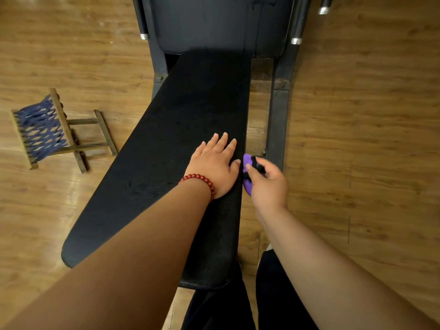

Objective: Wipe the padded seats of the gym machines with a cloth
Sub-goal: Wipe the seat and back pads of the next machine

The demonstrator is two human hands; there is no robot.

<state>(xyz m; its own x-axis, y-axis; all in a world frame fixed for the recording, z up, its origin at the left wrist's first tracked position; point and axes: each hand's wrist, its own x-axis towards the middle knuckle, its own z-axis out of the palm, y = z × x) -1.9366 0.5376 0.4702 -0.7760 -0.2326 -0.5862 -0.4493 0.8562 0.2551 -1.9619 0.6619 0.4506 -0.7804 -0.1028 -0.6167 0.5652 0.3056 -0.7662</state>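
Wooden floor (357, 115) spreads under everything, and on it stands the dark steel frame (277, 120) of a gym machine with a black back pad (214, 25) at its far end. From that pad the long padded seat (190, 115) runs towards the person, narrow where it starts and broad at the near end, its skin grained like leather. A small folding stool (47, 129) with blue webbing sits well apart on the floor to the left.

The left hand (214, 163) lies flat on the seat near its right edge, fingers straight and spread, holding nothing. Just beside it the right hand (267, 182) is clamped on the purple cloth (247, 160), fingers curled round it, right at the seat's right side edge. A dark strip crosses the cloth; I cannot tell what it is. A red bead bracelet (202, 178) circles the left wrist.

The cloth looks light, soft and easily crumpled, so I judge it is best held bunched in the palm with a flat face left free to press. The seat looks firm yet yielding, heavy and fixed, and it should take steady pressure.
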